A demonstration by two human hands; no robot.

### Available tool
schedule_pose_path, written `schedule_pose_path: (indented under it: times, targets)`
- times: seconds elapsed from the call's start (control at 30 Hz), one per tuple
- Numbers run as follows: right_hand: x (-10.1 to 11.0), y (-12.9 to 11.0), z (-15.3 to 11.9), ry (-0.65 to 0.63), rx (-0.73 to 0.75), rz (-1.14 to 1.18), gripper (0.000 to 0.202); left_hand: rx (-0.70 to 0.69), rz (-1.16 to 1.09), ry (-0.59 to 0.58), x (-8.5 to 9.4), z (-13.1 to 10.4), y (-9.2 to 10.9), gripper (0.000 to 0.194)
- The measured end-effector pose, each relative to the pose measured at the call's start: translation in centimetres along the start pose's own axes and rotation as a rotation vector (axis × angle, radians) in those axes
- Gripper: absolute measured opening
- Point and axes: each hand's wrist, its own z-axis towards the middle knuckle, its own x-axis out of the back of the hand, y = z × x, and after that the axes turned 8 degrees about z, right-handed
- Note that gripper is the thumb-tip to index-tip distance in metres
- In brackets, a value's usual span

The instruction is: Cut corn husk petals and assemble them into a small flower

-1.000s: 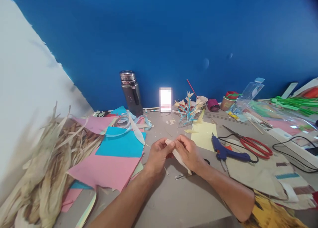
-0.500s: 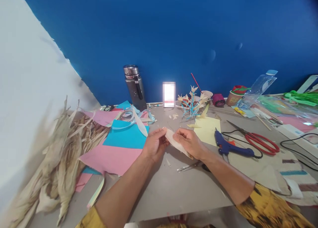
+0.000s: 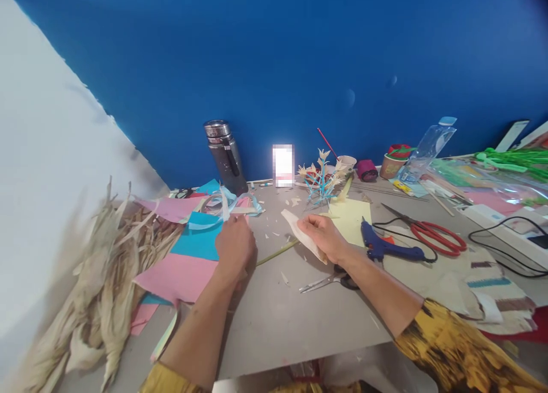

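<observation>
Strip of pale, husk-like material (image 3: pixel 306 241) is pinched between the thumb and fingers of my right hand (image 3: pixel 322 234), near the middle of the picture, slanting from its free upper-left end down toward my wrist. My left hand (image 3: pixel 235 241) is well apart from it, curled with knuckles up at the right edge of a bright blue sheet (image 3: pixel 194 244); its fingertips are hidden, so I cannot tell whether they grip anything. Between my hands, a thin green stem (image 3: pixel 278 251) lies on the grey table (image 3: pixel 274 336). Small scissors (image 3: pixel 319 283) rest below my right wrist, which partly hides their dark handles. To the right are a pale yellow sheet (image 3: pixel 353 221), a blue glue gun (image 3: pixel 391 249) and red-handled scissors (image 3: pixel 439 237). Beyond my hands stands a spray of pale flowers on blue stems (image 3: pixel 323 181). Dry husks (image 3: pixel 96 301) are heaped at far left, beside a pink sheet (image 3: pixel 180 276).
</observation>
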Motion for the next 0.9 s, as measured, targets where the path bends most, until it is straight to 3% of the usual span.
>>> schedule_pose_path:
  times: [0.1,0.23,0.33,0.53,0.6,0.67,0.77,0.9]
  targets:
    - [-0.1,0.3,-0.1,-0.060,-0.009,-0.037,0.045,0.082,-0.020,-0.038,-0.3,0.8,-0.5,0.029]
    - [-0.1,0.4,-0.1,-0.095,-0.061,-0.042,0.043,0.207,-0.225,-0.089,-0.5,1.5,-1.2,0.020]
    - [-0.1,0.3,-0.2,-0.111,-0.092,-0.017,0.042,0.221,-0.334,-0.096,-0.3,1.8,-1.9,0.007]
    - [-0.1,0.4,0.0,-0.110,-0.079,-0.027,0.042,0.215,-0.625,-0.092,0.7,2.1,-2.6,0.005]
    - [-0.1,0.4,0.0,-0.112,-0.099,-0.024,0.042,0.248,-0.842,-0.098,1.4,1.9,-2.3,0.015]
    - [-0.1,0.4,0.0,-0.109,-0.106,-0.020,0.041,0.286,-1.147,-0.175,2.2,1.5,-1.8,0.025]
    - [-0.1,0.1,0.1,-0.061,-0.066,0.011,0.041,0.295,-1.531,-0.428,2.7,0.9,-0.7,0.026]
    - [-0.1,-0.3,0.1,-0.037,-0.012,0.136,0.041,0.226,-1.779,-0.727,2.1,-0.4,1.4,0.019]
